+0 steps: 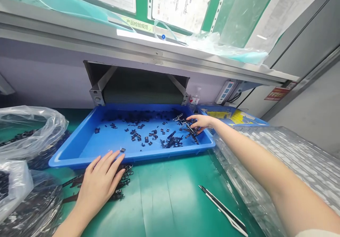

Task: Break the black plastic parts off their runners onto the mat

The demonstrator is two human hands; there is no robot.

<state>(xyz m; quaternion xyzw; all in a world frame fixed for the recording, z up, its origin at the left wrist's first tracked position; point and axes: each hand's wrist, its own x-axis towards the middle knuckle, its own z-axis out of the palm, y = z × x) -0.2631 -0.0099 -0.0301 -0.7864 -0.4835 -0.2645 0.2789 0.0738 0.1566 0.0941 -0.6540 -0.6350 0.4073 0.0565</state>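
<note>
My left hand (pixel 99 180) lies with fingers stretched out at the front rim of the blue tray (pixel 87 161). Under and beside it are black plastic runners (pixel 124 182) on the green table; the palm covers part of them. Over the tray's right side, my right hand (pixel 200 122) has its fingers closed around black plastic runners (pixel 187 125). Just below that hand, a heap of similar black runners (pixel 172 141) rests in the tray. Small loose black plastic parts (pixel 135 135) are scattered across the tray's middle and back.
A conveyor belt (pixel 143 88) ends above the tray's back edge. Clear bags of black parts (pixel 34 201) stand at left. A black-and-white pen-like tool (pixel 224 210) lies on the green mat (pixel 164 198). Clear blister trays (pixel 281 159), a blue bin (pixel 255 121) and a bottle (pixel 195 96) are at right.
</note>
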